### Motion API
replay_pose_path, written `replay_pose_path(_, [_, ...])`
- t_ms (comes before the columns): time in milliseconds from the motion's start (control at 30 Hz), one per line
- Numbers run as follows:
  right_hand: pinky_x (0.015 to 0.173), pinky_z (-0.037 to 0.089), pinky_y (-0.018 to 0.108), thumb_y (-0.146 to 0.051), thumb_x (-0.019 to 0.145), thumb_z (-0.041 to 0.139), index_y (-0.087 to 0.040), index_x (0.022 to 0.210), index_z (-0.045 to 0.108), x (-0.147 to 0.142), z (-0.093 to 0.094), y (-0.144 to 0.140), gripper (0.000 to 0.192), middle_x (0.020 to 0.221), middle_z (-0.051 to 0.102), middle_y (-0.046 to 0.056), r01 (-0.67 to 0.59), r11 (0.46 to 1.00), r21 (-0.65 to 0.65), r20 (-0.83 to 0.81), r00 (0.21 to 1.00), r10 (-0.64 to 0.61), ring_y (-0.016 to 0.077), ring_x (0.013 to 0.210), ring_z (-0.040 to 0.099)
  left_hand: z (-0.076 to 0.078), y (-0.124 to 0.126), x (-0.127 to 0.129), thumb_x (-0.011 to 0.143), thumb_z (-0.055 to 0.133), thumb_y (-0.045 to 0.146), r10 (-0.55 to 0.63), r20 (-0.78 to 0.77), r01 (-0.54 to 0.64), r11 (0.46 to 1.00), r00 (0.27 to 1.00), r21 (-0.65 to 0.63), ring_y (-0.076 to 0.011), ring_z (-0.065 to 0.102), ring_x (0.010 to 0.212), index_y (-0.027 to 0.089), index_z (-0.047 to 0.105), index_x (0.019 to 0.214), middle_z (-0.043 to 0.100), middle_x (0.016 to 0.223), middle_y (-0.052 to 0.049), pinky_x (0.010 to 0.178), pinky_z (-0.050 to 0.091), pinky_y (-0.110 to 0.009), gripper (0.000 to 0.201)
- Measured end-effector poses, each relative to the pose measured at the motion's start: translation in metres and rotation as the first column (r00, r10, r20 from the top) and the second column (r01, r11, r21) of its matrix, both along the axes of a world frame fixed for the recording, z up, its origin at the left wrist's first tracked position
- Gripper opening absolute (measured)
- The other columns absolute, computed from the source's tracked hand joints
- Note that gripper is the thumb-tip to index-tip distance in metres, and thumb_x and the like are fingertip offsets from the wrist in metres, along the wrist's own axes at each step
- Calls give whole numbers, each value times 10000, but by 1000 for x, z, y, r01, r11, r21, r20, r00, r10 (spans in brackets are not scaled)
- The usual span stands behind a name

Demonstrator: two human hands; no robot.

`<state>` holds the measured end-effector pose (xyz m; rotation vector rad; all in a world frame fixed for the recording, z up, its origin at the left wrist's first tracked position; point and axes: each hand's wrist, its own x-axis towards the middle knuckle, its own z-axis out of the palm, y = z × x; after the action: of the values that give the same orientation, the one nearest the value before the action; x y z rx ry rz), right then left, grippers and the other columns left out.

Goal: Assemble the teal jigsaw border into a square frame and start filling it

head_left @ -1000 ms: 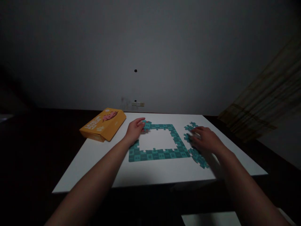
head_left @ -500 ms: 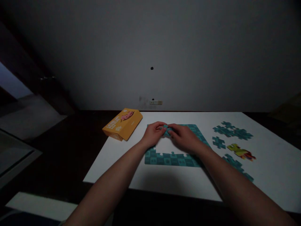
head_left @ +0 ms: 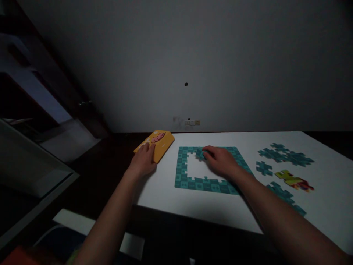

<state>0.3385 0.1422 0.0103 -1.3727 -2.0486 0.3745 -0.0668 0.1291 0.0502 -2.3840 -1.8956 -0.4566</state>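
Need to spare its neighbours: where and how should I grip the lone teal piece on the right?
I'd pinch the lone teal piece by opposite edges, coming from above and its left. It lies flat, so its rim offers the hold; the teal cluster lies beyond and the yellow-red section to its right.

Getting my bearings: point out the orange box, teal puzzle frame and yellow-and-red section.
Orange box (head_left: 162,144), head view: its top face.
Teal puzzle frame (head_left: 205,184), head view: its near strip.
Yellow-and-red section (head_left: 292,180), head view: its yellow middle.

both arms (head_left: 113,206) stretch forward with hands (head_left: 142,161) apart
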Motion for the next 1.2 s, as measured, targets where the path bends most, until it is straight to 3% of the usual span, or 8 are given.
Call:
replay_pose_path(133, [880, 579, 514, -430, 1109, 539, -308, 1339, 870, -1, -5, 1, 421, 1181, 893, 153, -18, 1000, -8, 18, 1000, 18, 384, 1057, 817, 1, -4, -8, 988, 707, 315, 59, 35, -59, 998, 998, -10, -484, 711, 1446, 211, 742, 1526, 701, 1635, -258, 1179, 577, -584, 549])
replay_pose_path(267, [874, 578, 535, -445, 1100, 532, -298, 1336, 872, 4, -8, 5, 439, 1134, 890, 158, -5, 1000, -22, 8, 1000, 5, 395, 1023, 819, 35, 12, -25, 1067, 639, 416, 148, 332, -182, 981, 932, 74, -385, 813, 1064, 233, 851, 1186, 866, 1119, -174, 966, 598, -444, 304])
replay_pose_path(367, [851, 575, 525, -440, 1087, 549, -308, 1308, 881, 6, -10, 8, 421, 1121, 893, 151, 6, 1000, -8, -19, 1000, -6, 385, 988, 815, 63, 24, -47, 1078, 628, 515, 205, 501, -309, 942, 841, 133, -349, 764, 944, 212, 772, 906, 795, 869, -126, 852, 575, -390, 377])
replay_pose_path(500, [831, 576, 515, -428, 1071, 572, -319, 1271, 889, 6, -10, 8, 391, 1096, 897, 147, 5, 1000, 8, -7, 1000, -5, 383, 970, 813, 74, 28, -62, 1077, 608, 637, 199, 573, -323, 938, 795, 122, -320, 739, 875, 199, 738, 888, 785, 855, -102, 767, 560, -361, 495])
replay_pose_path(700, [918, 597, 559, -433, 1097, 546, -330, 1297, 881, 4, -14, 9, 404, 1210, 896, 150, -20, 1000, 12, 29, 999, 20, 409, 1094, 824, 54, 20, -50, 1033, 586, 492, 45, 652, -207, 963, 757, 174, -338, 772, 1239, 162, 812, 1281, 854, 1274, -152, 1114, 621, -467, 471])
replay_pose_path(800, [924, 600, 579, -433, 1098, 544, -322, 1315, 880, 5, -16, 10, 416, 1234, 889, 164, -23, 1000, 4, 30, 999, 23, 424, 1101, 818, 40, 9, -34, 949, 658, 423, -125, 641, -9, 979, 757, 202, -377, 700, 1476, 198, 804, 1456, 770, 1560, -161, 1293, 536, -567, 574])
replay_pose_path(933, [873, 590, 542, -443, 1092, 557, -288, 1395, 848, 6, -15, 11, 447, 1190, 883, 172, 4, 999, -39, 29, 1000, -3, 413, 1052, 814, 17, -10, -5, 954, 754, 425, -296, 410, 307, 951, 863, 39, -419, 568, 1654, 258, 841, 1449, 634, 1753, -158, 1373, 457, -622, 530])
replay_pose_path(1200, [833, 563, 449, -386, 1056, 686, -245, 1322, 864, 7, -8, 11, 350, 1102, 872, 140, -27, 991, -135, -47, 999, 21, 333, 961, 793, -6, -3, 10, 1052, 650, 361, -205, 32, 205, 979, 978, -10, -497, 554, 1642, 215, 884, 1331, 626, 1736, -220, 1336, 462, -719, 392])
